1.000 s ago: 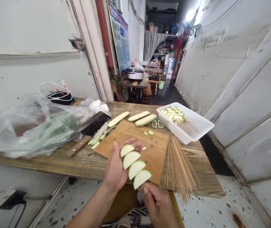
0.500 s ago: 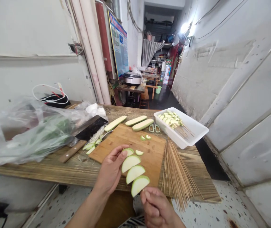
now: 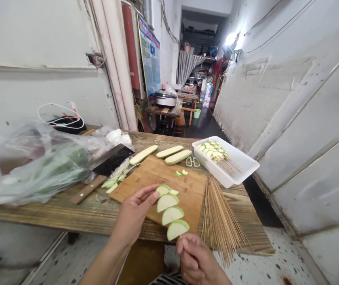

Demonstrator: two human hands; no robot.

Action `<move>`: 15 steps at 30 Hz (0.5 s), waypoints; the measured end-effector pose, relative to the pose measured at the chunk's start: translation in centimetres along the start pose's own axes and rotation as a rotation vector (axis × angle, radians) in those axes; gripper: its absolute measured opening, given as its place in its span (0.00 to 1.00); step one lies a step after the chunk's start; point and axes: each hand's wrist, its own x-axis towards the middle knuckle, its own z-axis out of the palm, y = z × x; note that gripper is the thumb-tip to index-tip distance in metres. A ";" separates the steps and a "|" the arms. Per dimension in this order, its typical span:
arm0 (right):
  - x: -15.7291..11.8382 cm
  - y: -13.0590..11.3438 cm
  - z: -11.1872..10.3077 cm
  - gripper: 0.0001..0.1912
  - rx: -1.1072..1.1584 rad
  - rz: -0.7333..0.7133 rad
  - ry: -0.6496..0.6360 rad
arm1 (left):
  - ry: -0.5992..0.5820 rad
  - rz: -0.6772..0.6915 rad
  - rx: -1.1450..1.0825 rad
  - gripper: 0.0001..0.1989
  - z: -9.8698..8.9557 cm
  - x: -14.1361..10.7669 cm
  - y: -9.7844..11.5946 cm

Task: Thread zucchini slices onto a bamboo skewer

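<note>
Several half-round zucchini slices (image 3: 168,202) hang spaced in a row on one thin skewer, above the near part of the wooden cutting board (image 3: 145,174). My right hand (image 3: 197,257) is closed round the skewer's lower end, just below the lowest slice. With thumb and fingers, my left hand (image 3: 138,204) pinches the edge of the topmost slice (image 3: 163,190). Partly hidden behind that row, a small zucchini piece (image 3: 174,192) lies on the board. Two small end pieces (image 3: 181,173) rest farther back on it.
Halved zucchinis (image 3: 169,151) lie behind the board beside scissors (image 3: 192,161). A white tray (image 3: 245,164) at the right holds filled skewers. Bare skewers (image 3: 221,221) spread over the table's near right edge. On the left are a cleaver (image 3: 105,166) and plastic bags (image 3: 35,158).
The topmost slice and the ones below it have shifted slightly right, now overlapping the small piece on the board. My left hand keeps its hold on the top slice; my right hand has barely moved.
</note>
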 end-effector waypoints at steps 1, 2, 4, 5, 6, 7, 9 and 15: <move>0.0 0.1 0.3 0.13 -0.095 -0.045 0.058 | -0.002 0.011 0.017 0.21 -0.1 0.0 -0.1; 0.0 0.2 0.5 0.14 -0.217 -0.097 0.124 | -0.005 0.016 0.018 0.21 -0.1 0.1 -0.1; 0.0 0.2 0.7 0.17 -0.515 -0.210 0.247 | -0.026 -0.005 -0.036 0.20 0.0 0.0 0.0; 0.1 0.2 0.8 0.17 -0.671 -0.273 0.299 | -0.047 -0.027 -0.083 0.19 0.0 0.0 0.0; 0.1 0.2 0.8 0.17 -0.810 -0.339 0.339 | -0.076 -0.054 -0.135 0.19 0.1 -0.1 0.1; 0.1 0.2 0.8 0.17 -0.924 -0.396 0.365 | -0.109 -0.080 -0.183 0.18 0.1 -0.2 0.1; 0.1 0.2 0.7 0.17 -1.081 -0.478 0.391 | -0.162 -0.098 -0.238 0.17 0.2 -0.3 0.1; -0.1 0.2 0.6 0.15 -1.169 -0.499 0.369 | -0.176 -0.073 -0.229 0.17 0.2 -0.3 -0.3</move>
